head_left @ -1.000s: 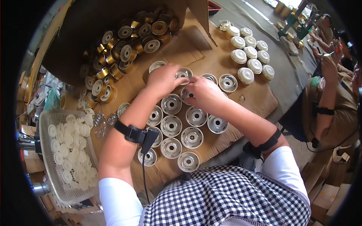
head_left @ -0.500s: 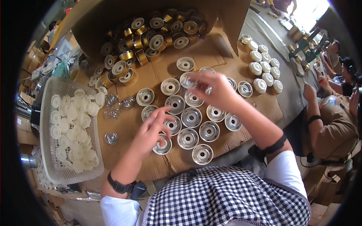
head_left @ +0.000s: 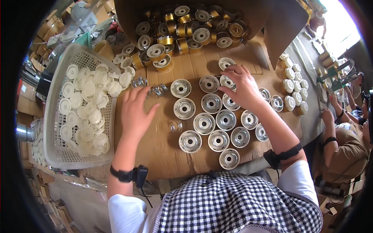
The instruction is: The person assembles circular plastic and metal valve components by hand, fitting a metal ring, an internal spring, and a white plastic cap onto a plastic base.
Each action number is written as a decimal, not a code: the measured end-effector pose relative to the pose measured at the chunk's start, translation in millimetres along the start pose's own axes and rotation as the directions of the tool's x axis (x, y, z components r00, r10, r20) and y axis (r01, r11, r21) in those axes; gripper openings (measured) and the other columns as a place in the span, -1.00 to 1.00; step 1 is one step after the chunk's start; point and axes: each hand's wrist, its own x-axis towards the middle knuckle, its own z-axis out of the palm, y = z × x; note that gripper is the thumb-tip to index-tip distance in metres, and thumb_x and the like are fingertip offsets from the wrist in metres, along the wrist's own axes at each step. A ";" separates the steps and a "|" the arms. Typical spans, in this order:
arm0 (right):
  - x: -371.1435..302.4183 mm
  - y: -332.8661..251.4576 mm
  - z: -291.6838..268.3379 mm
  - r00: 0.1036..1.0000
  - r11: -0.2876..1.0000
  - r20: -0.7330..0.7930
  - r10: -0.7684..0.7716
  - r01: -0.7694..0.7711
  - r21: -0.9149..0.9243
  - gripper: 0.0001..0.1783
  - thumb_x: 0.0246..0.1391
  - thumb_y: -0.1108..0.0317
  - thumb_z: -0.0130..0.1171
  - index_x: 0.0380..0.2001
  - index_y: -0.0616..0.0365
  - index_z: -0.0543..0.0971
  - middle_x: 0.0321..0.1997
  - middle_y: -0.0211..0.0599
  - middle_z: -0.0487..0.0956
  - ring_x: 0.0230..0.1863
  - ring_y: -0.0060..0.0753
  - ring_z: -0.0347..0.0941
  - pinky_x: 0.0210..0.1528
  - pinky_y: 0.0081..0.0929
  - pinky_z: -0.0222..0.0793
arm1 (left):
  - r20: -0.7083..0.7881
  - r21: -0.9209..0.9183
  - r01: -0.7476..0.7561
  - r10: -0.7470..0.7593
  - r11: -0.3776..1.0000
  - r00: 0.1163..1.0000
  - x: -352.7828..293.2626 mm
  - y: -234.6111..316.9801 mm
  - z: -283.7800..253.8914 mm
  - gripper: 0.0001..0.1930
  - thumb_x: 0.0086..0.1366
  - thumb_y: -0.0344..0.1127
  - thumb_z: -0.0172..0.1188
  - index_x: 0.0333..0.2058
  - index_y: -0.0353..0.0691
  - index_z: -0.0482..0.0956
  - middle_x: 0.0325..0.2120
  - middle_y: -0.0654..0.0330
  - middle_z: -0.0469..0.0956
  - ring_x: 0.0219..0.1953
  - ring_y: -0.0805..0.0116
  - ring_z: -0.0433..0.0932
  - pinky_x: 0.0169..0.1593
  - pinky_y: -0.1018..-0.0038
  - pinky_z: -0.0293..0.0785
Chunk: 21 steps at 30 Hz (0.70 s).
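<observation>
Round white-rimmed metal cups [head_left: 204, 123] with a hole in the middle stand in loose rows on the cardboard. My right hand [head_left: 244, 88] hovers over the far rows, thumb and fingers apart around one cup [head_left: 227, 82]; I see nothing gripped in it. To the left my left hand [head_left: 136, 110] is open, its fingers spread, with the fingertips at a small heap of wire coil springs [head_left: 157, 90]. Part of that heap lies behind the fingers. Another group of springs [head_left: 176, 125] rests between my left forearm and the cups.
A white plastic basket [head_left: 49, 116] of translucent white discs [head_left: 87, 133] stands at the left. Gold-sided cups [head_left: 156, 52] are piled in a cardboard box [head_left: 268, 19] at the back. White-capped pieces [head_left: 289, 85] stand at the right. Co-workers [head_left: 345, 147] sit beyond them.
My view has turned, so the table appears shifted rightward. My left hand has moved from over the cups to the springs. My right hand has stayed over the far cups, its fingers now wider apart.
</observation>
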 end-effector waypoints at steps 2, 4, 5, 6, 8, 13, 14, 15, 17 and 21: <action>-1.5 -12.1 -5.3 0.996 0.994 0.015 -0.088 0.087 0.065 -0.52 0.04 0.18 0.42 0.03 0.11 0.64 0.15 -0.20 0.52 0.21 -0.01 0.40 0.26 -0.10 0.35 | 0.026 0.052 -0.058 0.056 0.997 0.998 16.8 0.6 24.5 -0.45 0.12 -0.24 0.45 0.08 -0.25 0.55 0.02 0.09 0.54 0.11 0.05 0.44 0.11 0.22 0.41; -5.0 -19.3 -9.2 0.990 0.988 0.005 -0.139 0.138 0.067 -0.53 0.04 0.19 0.42 0.02 0.11 0.65 0.14 -0.20 0.53 0.19 -0.01 0.41 0.24 -0.08 0.37 | 0.053 0.114 -0.111 0.105 0.987 0.993 23.0 -9.1 44.4 -0.43 0.13 -0.22 0.45 0.10 -0.24 0.53 0.05 0.05 0.51 0.19 -0.01 0.39 0.22 0.15 0.34; -7.1 -22.4 -12.0 0.988 0.985 0.018 -0.155 0.153 0.084 -0.54 0.04 0.20 0.43 0.01 0.11 0.65 0.13 -0.20 0.53 0.18 -0.02 0.42 0.22 -0.09 0.39 | 0.118 0.094 -0.058 0.046 0.994 0.992 24.3 -18.2 54.1 -0.43 0.13 -0.22 0.45 0.11 -0.24 0.53 0.06 0.03 0.51 0.17 -0.02 0.40 0.22 0.17 0.34; -8.8 -26.8 -14.4 0.984 0.980 0.030 -0.174 0.171 0.103 -0.55 0.03 0.22 0.43 0.00 0.11 0.66 0.13 -0.21 0.53 0.18 -0.03 0.42 0.20 -0.09 0.40 | 0.184 0.082 -0.001 -0.014 0.997 0.983 21.6 -28.0 59.9 -0.42 0.13 -0.21 0.45 0.12 -0.24 0.52 0.07 0.01 0.51 0.16 -0.02 0.42 0.23 0.18 0.35; -11.6 -31.9 -19.4 0.985 0.980 0.012 -0.175 0.173 0.098 -0.58 0.03 0.26 0.43 -0.02 0.11 0.66 0.10 -0.21 0.55 0.17 -0.04 0.44 0.18 -0.12 0.43 | 0.104 0.018 0.046 -0.047 0.999 0.993 18.9 -32.8 61.6 -0.43 0.14 -0.21 0.44 0.10 -0.26 0.52 0.05 0.02 0.51 0.14 -0.03 0.45 0.20 0.17 0.37; 5.7 -83.3 -16.9 0.994 0.848 0.059 -0.094 0.049 0.528 -0.58 0.11 0.19 0.42 -0.03 0.21 0.65 -0.03 -0.17 0.65 -0.03 -0.22 0.59 0.01 -0.31 0.53 | -0.045 -0.285 0.076 -0.093 0.956 0.995 6.5 8.8 10.1 -0.45 0.17 -0.22 0.42 0.12 -0.23 0.51 0.01 0.05 0.51 0.08 -0.05 0.50 0.11 0.15 0.46; 11.2 -94.4 -15.0 0.983 0.730 0.184 -0.007 -0.121 0.673 -0.56 0.15 0.16 0.42 -0.03 0.24 0.65 -0.09 -0.18 0.68 -0.12 -0.33 0.64 -0.08 -0.40 0.57 | -0.006 -0.319 0.043 -0.048 0.947 0.999 4.9 21.5 -2.2 -0.43 0.15 -0.27 0.43 0.14 -0.19 0.50 0.02 0.04 0.50 0.09 -0.04 0.51 0.11 0.17 0.47; 15.0 -102.2 -9.2 0.984 0.732 0.177 -0.004 -0.117 0.671 -0.56 0.15 0.16 0.42 -0.03 0.24 0.65 -0.09 -0.18 0.68 -0.12 -0.33 0.64 -0.08 -0.40 0.57 | 0.031 -0.355 0.011 0.000 0.935 1.000 3.2 32.1 -12.1 -0.41 0.12 -0.32 0.44 0.16 -0.15 0.50 0.04 0.03 0.50 0.10 -0.03 0.51 0.10 0.18 0.49; 20.0 -115.3 1.3 0.949 0.536 0.314 -0.024 -0.253 0.806 -0.48 0.10 0.02 0.43 -0.09 0.28 0.68 -0.41 -0.09 0.70 -0.45 -0.41 0.64 -0.30 -0.43 0.54 | 0.040 -0.354 -0.038 0.055 0.934 0.998 -2.0 44.0 -29.0 -0.40 0.14 -0.32 0.43 0.18 -0.12 0.49 0.03 0.07 0.49 0.03 -0.02 0.55 0.02 0.20 0.53; 12.1 -124.6 -20.4 0.871 0.626 0.486 -0.078 -0.337 0.703 -0.59 0.20 0.25 0.38 -0.02 0.36 0.64 -0.29 -0.22 0.73 -0.28 -0.58 0.66 -0.26 -0.58 0.56 | 0.017 -0.379 -0.089 0.103 0.921 0.995 -17.0 46.4 -39.8 -0.40 0.15 -0.32 0.44 0.18 -0.16 0.47 -0.07 0.10 0.54 -0.11 0.06 0.64 -0.13 0.28 0.60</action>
